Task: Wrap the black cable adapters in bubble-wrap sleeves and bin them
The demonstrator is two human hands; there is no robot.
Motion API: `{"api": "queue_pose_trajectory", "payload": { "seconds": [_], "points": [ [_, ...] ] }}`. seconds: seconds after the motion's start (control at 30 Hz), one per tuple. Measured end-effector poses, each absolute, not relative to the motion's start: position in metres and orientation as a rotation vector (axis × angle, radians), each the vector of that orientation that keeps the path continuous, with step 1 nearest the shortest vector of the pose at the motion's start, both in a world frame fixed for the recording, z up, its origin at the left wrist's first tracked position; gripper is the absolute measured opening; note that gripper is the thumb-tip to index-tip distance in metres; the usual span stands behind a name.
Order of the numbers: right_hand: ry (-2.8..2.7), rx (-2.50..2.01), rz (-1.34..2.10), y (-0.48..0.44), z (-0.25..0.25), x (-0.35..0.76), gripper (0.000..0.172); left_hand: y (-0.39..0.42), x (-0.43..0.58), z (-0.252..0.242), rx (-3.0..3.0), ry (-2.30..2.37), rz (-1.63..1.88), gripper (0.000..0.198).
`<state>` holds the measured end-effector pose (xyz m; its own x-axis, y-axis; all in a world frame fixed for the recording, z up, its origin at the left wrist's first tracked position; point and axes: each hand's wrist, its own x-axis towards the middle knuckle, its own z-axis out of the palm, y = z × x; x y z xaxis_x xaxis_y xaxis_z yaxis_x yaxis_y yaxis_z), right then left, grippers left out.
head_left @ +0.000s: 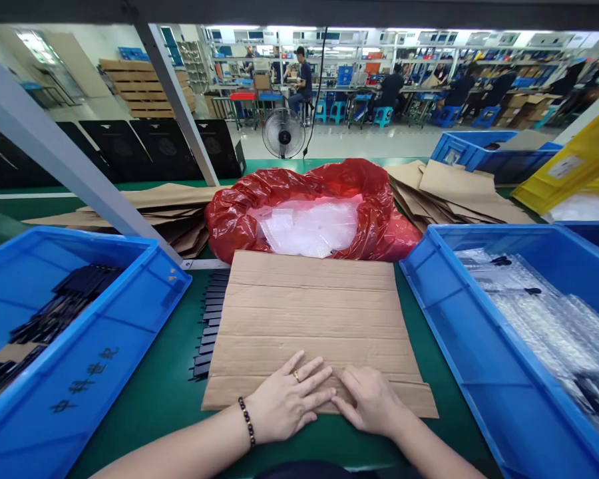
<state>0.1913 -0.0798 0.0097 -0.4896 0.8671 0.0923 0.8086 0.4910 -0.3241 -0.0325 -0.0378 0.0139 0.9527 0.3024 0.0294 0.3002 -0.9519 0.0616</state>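
A brown cardboard sheet [314, 306] lies on the green worktop in front of me. It partly covers a row of flat black parts [212, 326] whose ends stick out at its left edge. My left hand [289, 399], with a ring and a beaded bracelet, rests flat on the near part of the sheet, fingers stretched out. Right beside it, my right hand [372, 401] is on the sheet's near edge with its fingers curled under. Its thumb points toward the left fingertips. Whatever lies beneath those curled fingers is hidden.
Blue bins flank the worktop: the left bin [114, 332] holds black parts, the right bin [459, 319] bubble-wrapped pieces. Behind the sheet sits a red plastic bag [239, 206] of clear bags. Cardboard stacks [459, 189], a yellow bin [564, 156] and a slanted grey post [80, 146] stand around.
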Motion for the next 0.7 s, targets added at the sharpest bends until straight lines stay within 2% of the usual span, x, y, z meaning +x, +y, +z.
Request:
{"api": "queue_pose_trajectory", "payload": {
  "seconds": [0.1, 0.2, 0.4, 0.6, 0.7],
  "points": [
    [-2.427, -1.380, 0.144, -0.085, 0.000, 0.190, 0.026, -0.041, -0.030, 0.012, 2.994, 0.506, 0.011, 0.052],
    [-2.413, -1.377, -0.002, -0.081, 0.000, 0.190, 0.040, -0.045, -0.027, 0.011, 2.929, 0.555, 0.008, 0.059],
    [-2.627, -1.362, 0.134, -0.069, 0.003, 0.191, 0.059, -0.047, -0.022, 0.007, 2.864, 0.645, 0.040, 0.062],
    [-2.647, -1.320, 0.105, -0.069, -0.003, 0.194, 0.062, -0.049, -0.028, 0.009, 2.888, 0.624, 0.045, 0.075],
    [-2.647, -1.287, 0.066, -0.070, -0.006, 0.196, 0.061, -0.055, -0.040, 0.010, 2.894, 0.681, 0.020, 0.075]
  ]
}}
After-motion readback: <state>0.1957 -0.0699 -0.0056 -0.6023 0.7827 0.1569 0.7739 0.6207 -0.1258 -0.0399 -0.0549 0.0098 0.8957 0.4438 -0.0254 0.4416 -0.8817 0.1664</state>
